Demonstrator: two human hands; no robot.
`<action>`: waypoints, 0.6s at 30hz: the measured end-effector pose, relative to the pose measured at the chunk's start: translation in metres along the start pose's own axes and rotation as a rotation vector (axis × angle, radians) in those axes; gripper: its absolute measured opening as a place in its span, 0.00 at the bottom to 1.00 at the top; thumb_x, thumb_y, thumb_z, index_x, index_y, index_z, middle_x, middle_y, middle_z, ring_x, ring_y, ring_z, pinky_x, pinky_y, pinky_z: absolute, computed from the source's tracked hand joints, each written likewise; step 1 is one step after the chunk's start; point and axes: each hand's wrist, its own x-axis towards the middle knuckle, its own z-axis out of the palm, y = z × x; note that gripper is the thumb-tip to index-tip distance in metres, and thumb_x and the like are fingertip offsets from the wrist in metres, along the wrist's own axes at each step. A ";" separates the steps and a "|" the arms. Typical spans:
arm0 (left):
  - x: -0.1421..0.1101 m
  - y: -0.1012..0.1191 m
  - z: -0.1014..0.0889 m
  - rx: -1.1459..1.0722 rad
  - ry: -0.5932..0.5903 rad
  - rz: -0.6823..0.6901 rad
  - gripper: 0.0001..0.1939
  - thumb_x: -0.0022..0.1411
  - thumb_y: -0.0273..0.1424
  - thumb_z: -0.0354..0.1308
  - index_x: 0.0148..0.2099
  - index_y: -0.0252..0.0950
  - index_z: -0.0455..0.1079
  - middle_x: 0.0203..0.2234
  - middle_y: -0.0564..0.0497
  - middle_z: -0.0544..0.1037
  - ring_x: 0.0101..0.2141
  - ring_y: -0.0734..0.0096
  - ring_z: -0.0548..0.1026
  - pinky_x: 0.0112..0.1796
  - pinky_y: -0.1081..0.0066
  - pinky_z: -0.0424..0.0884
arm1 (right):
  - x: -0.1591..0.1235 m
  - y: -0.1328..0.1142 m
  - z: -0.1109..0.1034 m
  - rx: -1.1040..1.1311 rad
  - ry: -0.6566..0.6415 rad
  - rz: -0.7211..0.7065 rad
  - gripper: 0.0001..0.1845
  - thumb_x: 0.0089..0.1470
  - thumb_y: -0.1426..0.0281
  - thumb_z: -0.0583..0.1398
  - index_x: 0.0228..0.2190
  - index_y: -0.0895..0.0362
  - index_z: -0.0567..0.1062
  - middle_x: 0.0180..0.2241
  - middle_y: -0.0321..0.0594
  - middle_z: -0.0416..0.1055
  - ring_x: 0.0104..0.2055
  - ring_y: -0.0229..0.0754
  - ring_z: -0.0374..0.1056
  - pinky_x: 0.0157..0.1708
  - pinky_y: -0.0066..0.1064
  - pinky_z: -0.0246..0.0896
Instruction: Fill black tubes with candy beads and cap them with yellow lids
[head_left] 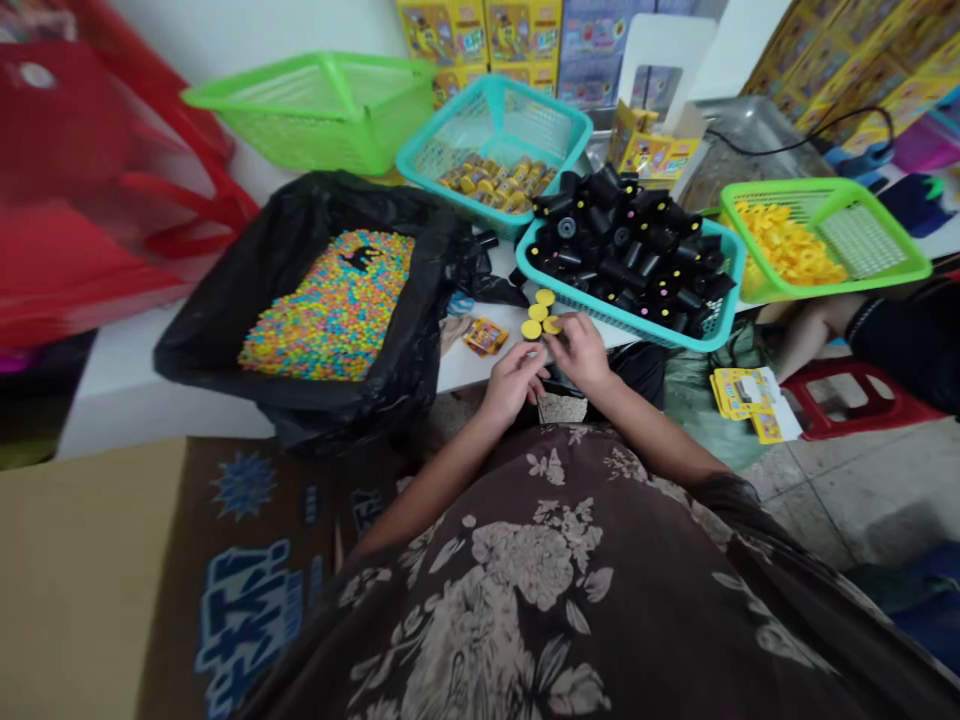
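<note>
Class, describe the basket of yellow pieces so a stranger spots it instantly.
Find the teal basket heaped with black pieces. Right of it sits a lime-green basket of loose yellow pieces; its green rim sets it apart from its teal neighbour.

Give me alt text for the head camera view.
Two bare hands meet by small yellow discs at a white table's edge, with a black-lined tub of colorful candy-like pellets left and a teal basket of black parts beyond.
</note>
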 end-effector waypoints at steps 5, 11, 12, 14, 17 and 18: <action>0.002 -0.004 -0.003 0.019 0.009 0.003 0.26 0.62 0.40 0.66 0.57 0.32 0.70 0.24 0.55 0.77 0.16 0.77 0.72 0.14 0.78 0.60 | -0.004 -0.020 -0.035 -0.117 0.037 -0.111 0.11 0.69 0.66 0.55 0.46 0.52 0.77 0.46 0.49 0.75 0.49 0.50 0.73 0.49 0.43 0.73; 0.002 -0.006 0.003 0.058 -0.030 0.014 0.13 0.63 0.38 0.65 0.44 0.34 0.74 0.24 0.56 0.75 0.16 0.79 0.71 0.15 0.79 0.60 | 0.059 -0.005 -0.112 -0.518 0.008 0.140 0.13 0.64 0.63 0.58 0.42 0.57 0.79 0.44 0.54 0.74 0.50 0.58 0.69 0.50 0.49 0.67; 0.001 -0.007 0.005 0.065 -0.034 0.016 0.13 0.63 0.38 0.65 0.44 0.34 0.74 0.23 0.56 0.75 0.16 0.78 0.71 0.15 0.79 0.60 | 0.075 -0.001 -0.116 -0.573 -0.073 0.189 0.13 0.61 0.63 0.61 0.42 0.59 0.79 0.45 0.55 0.75 0.51 0.60 0.69 0.50 0.50 0.67; -0.001 -0.007 0.008 0.067 -0.047 0.034 0.13 0.62 0.39 0.66 0.42 0.35 0.74 0.23 0.56 0.74 0.16 0.78 0.69 0.15 0.78 0.59 | 0.105 0.005 -0.118 -0.658 -0.274 0.265 0.15 0.56 0.63 0.64 0.41 0.60 0.81 0.44 0.56 0.76 0.50 0.61 0.71 0.48 0.49 0.67; -0.010 0.000 0.003 0.056 -0.067 0.177 0.14 0.61 0.41 0.66 0.43 0.36 0.76 0.22 0.56 0.73 0.18 0.77 0.69 0.19 0.77 0.62 | 0.133 0.001 -0.118 -0.744 -0.531 0.341 0.12 0.53 0.64 0.68 0.35 0.61 0.82 0.39 0.57 0.78 0.45 0.59 0.74 0.42 0.45 0.68; -0.014 0.005 -0.002 0.066 -0.060 0.256 0.15 0.62 0.42 0.65 0.43 0.36 0.77 0.23 0.56 0.74 0.19 0.77 0.69 0.20 0.76 0.64 | 0.137 -0.002 -0.120 -0.764 -0.570 0.350 0.11 0.53 0.64 0.68 0.33 0.61 0.82 0.37 0.58 0.78 0.43 0.59 0.75 0.40 0.45 0.68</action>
